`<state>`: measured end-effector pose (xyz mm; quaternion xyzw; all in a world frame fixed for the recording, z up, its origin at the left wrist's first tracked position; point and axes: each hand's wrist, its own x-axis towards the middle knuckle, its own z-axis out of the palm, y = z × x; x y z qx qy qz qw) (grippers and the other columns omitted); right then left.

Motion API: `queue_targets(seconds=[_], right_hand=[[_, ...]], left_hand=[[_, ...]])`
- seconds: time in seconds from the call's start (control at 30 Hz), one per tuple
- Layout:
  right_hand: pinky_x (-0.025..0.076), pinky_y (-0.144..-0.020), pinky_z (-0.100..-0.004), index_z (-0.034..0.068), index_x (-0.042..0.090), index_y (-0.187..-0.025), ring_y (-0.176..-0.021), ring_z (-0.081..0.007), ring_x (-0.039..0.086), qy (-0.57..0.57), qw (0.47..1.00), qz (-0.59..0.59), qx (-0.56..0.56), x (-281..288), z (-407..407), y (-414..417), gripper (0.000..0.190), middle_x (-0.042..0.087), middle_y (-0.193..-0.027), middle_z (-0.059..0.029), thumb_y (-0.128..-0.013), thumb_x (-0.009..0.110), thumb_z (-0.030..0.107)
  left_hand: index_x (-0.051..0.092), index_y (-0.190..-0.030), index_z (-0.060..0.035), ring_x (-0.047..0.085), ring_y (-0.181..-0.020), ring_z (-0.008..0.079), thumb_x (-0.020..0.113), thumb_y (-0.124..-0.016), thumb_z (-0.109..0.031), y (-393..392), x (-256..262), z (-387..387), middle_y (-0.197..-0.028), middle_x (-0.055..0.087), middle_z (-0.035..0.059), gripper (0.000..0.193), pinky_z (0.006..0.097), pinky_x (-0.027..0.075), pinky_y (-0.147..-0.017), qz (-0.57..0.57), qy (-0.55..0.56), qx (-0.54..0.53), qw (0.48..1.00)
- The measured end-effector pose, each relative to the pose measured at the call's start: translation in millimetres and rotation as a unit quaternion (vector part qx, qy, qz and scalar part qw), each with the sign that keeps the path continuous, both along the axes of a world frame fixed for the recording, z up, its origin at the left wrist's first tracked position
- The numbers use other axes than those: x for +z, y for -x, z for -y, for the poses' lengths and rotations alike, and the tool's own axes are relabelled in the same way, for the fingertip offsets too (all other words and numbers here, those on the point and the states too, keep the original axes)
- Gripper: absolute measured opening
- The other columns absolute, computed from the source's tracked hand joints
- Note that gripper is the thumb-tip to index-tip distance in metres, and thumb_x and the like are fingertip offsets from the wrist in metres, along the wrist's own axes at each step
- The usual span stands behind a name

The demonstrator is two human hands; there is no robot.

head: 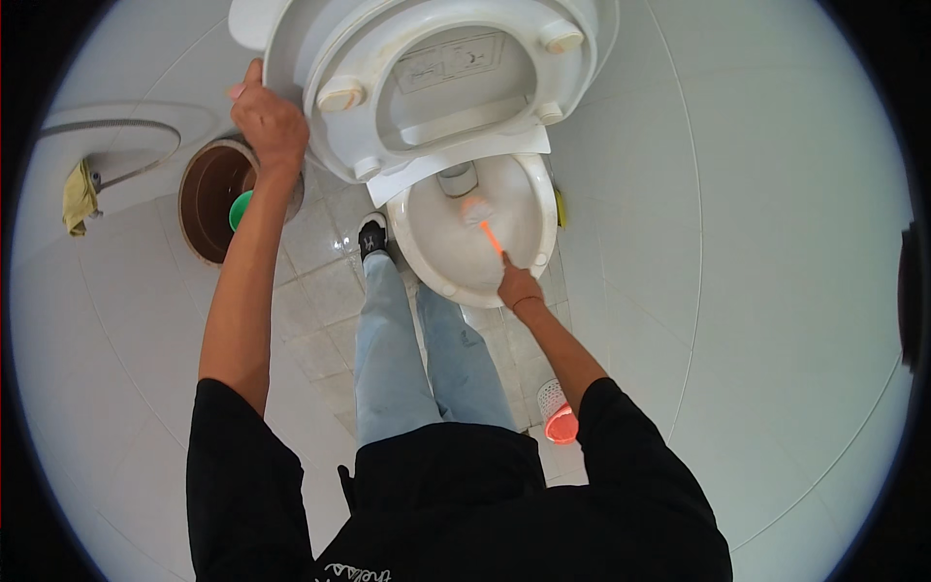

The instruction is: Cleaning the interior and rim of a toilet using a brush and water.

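My left hand (270, 124) grips the left edge of the raised white toilet lid (291, 44). The toilet seat (342, 131) stands up against the lid, its underside pads facing me. Below it, the white toilet bowl (444, 254) is uncovered. My right hand (520, 285) is closed around the orange handle of a toilet brush (493, 238), above the bowl's front right rim. The pale brush head is inside the bowl, near the outlet, and looks blurred.
A brown bucket (196, 189) with a green dipper (240, 209) stands left, near a hose (145, 125) and yellow cloth (78, 200). A yellow object (560, 209) lies right of the bowl. A white-and-red perforated basket (553, 396) is beside my right leg; walls flank both sides.
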<state>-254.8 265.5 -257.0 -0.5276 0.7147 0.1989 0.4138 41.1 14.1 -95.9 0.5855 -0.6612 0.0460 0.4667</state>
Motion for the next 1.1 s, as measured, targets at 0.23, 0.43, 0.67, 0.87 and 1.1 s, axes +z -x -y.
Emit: queue_targets(seconds=[0.23,0.43,0.67,0.87,1.1], right_hand=[[0.044,-0.085,-0.0419,0.021,0.038,-0.127,-0.098,-0.0361,0.054,-0.037,0.981,0.072,0.174,-18,32,23,0.05,0.056,-0.107,-0.0163,-0.078,0.042,0.012],[0.049,-0.076,-0.039,0.027,0.036,-0.129,-0.091,-0.0291,0.059,-0.011,0.975,-0.115,0.189,23,112,54,0.047,0.057,-0.104,-0.0141,-0.084,0.04,0.015],[0.045,-0.081,-0.043,0.017,0.032,-0.132,-0.089,-0.0369,0.058,-0.005,0.993,0.014,0.118,-25,16,20,0.056,0.057,-0.093,-0.0268,-0.077,0.041,0.009],[0.049,-0.076,-0.0397,0.019,0.033,-0.132,-0.088,-0.0328,0.06,-0.039,0.977,-0.05,0.201,23,49,8,0.055,0.059,-0.095,-0.0187,-0.079,0.042,0.008],[0.052,-0.069,-0.0394,0.027,0.034,-0.13,-0.083,-0.0272,0.061,0.013,0.945,-0.193,0.264,23,148,31,0.05,0.06,-0.094,-0.013,-0.083,0.038,0.009]], left_hand=[[0.045,-0.062,0.0001,0.043,-0.05,0.0384,0.028,-0.079,-0.005,2,-7,4,-0.057,0.047,0.0199,0.025,0.0388,0.034,-0.047,-0.058,-0.004,-0.009,0.998],[0.055,-0.071,0.0047,0.045,-0.049,0.0268,0.032,-0.076,-0.003,-11,-6,2,-0.061,0.054,0.017,0.025,0.0318,0.035,-0.05,0.053,0.023,-0.021,0.998],[0.053,-0.067,0.0051,0.04,-0.048,0.03,0.03,-0.077,-0.004,22,4,1,-0.06,0.05,0.017,0.026,0.0339,0.033,-0.05,-0.182,-0.039,-0.001,0.982],[0.052,-0.07,0.0061,0.041,-0.049,0.0316,0.03,-0.079,-0.007,-6,-4,-3,-0.065,0.054,0.0198,0.028,0.0353,0.034,-0.051,-0.047,-0.028,0.003,0.999],[0.051,-0.068,0.008,0.047,-0.06,0.0333,0.036,-0.076,0.003,-12,-21,3,-0.083,0.059,0.0236,0.017,0.0358,0.037,-0.056,-0.075,0.03,-0.011,0.997]])
